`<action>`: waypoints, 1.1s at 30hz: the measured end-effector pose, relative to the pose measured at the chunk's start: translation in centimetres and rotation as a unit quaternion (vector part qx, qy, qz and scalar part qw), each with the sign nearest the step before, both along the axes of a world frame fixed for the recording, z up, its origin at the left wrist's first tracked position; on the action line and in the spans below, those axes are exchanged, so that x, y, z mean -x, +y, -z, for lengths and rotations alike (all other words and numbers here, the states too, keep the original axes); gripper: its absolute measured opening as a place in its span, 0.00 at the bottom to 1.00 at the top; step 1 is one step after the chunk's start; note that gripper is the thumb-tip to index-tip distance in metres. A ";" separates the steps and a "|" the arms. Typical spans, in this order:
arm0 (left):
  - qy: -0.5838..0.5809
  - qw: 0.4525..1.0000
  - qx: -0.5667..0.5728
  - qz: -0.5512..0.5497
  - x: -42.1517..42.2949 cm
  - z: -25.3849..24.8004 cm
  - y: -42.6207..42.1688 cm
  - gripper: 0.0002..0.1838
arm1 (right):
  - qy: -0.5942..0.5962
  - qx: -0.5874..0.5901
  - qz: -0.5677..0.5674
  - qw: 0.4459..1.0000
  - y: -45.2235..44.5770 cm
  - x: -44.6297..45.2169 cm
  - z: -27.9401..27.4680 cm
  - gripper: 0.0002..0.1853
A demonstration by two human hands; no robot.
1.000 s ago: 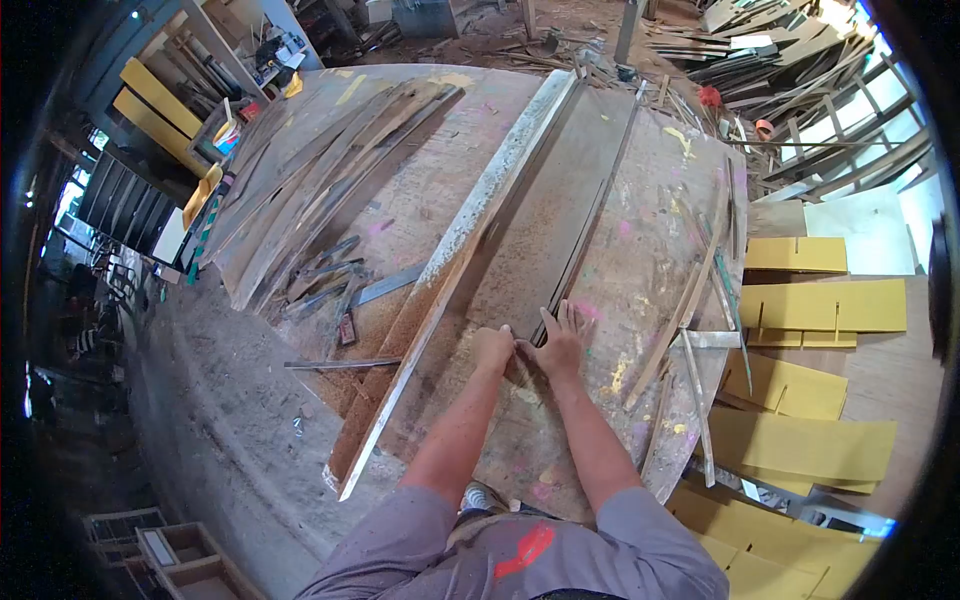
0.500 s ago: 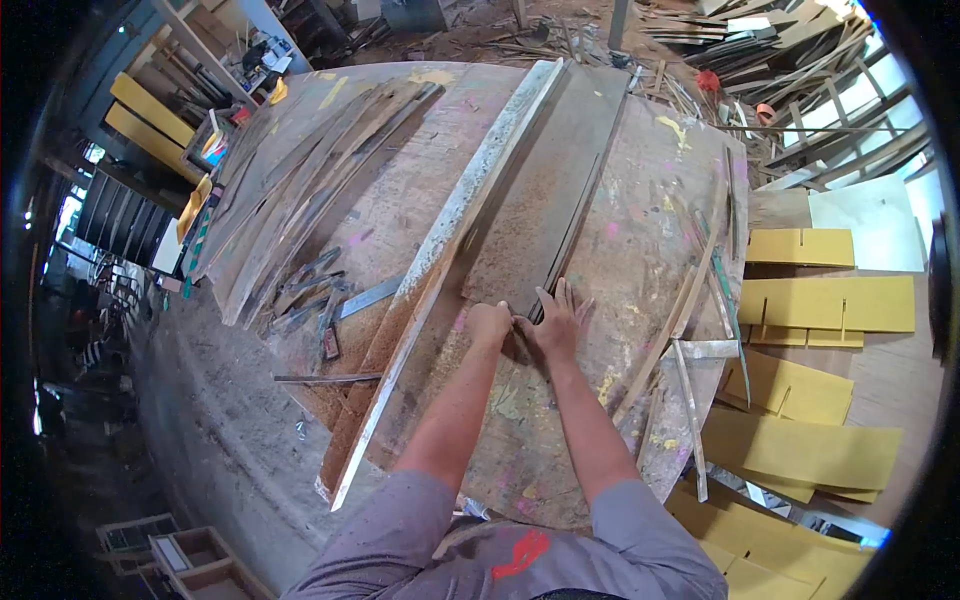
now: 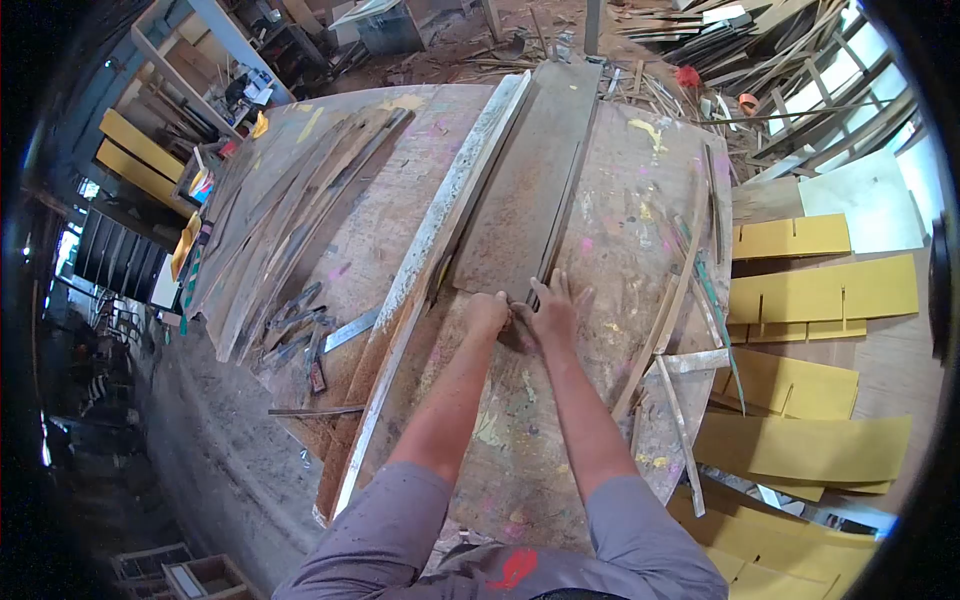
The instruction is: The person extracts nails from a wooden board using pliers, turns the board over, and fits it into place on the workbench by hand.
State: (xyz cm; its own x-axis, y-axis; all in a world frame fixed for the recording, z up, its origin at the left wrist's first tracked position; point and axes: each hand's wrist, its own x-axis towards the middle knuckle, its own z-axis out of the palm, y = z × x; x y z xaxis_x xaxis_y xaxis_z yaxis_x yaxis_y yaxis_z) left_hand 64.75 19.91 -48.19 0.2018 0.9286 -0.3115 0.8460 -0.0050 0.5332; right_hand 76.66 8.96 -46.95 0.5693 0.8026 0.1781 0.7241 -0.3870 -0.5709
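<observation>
A wide, dusty wooden board (image 3: 515, 190) lies lengthwise on the worktable. Along its right side runs a thin dark wooden strip (image 3: 563, 220). My left hand (image 3: 487, 315) is closed at the board's near end, thumb side toward the right hand; its fingertips are hidden. My right hand (image 3: 552, 315) is beside it, with the strip's near end between thumb and forefinger and the other fingers stretched out to the right. Left of the board is a long straight rail (image 3: 450, 190) with a whitish, speckled top, roughly parallel to it.
Thin wood offcuts (image 3: 300, 210) cover the table's left side, with dark tools (image 3: 300, 335) nearer me. Narrow sticks (image 3: 675, 290) lie at right. Yellow slotted panels (image 3: 820, 290) are beyond the right edge. Sawdust (image 3: 345, 430) coats a ledge beside the rail.
The board has slid a little away from me along the rail, its far end now past the rail's end. Both hands moved with it. The camera view has shifted slightly.
</observation>
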 end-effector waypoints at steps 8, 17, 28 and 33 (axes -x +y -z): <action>-0.065 0.997 -0.032 -0.006 -2.2 -3.8 -5.1 0.24 | 0.001 0.086 0.046 0.995 -6.9 -10.0 -1.6 0.32; -0.227 0.971 -0.069 0.019 -2.6 -0.2 -6.2 0.31 | 0.022 0.082 0.045 0.995 -8.5 -9.4 -1.1 0.34; -0.256 0.957 0.139 -0.007 11.7 -6.4 -18.0 0.23 | 0.335 -0.077 0.200 0.918 -22.0 -0.2 -7.0 0.31; -0.330 0.905 0.258 -0.072 23.4 -8.1 -25.1 0.20 | 0.362 0.094 0.099 0.922 -30.9 7.9 -7.4 0.21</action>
State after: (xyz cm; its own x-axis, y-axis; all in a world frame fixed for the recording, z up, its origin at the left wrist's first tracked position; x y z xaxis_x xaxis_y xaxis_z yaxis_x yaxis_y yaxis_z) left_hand 41.40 -5.17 -40.07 0.3909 0.7258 -0.5660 0.3135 0.4732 0.8233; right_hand 68.74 -21.93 -39.50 0.6232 0.6483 -0.4375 0.0851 -0.6123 -0.7861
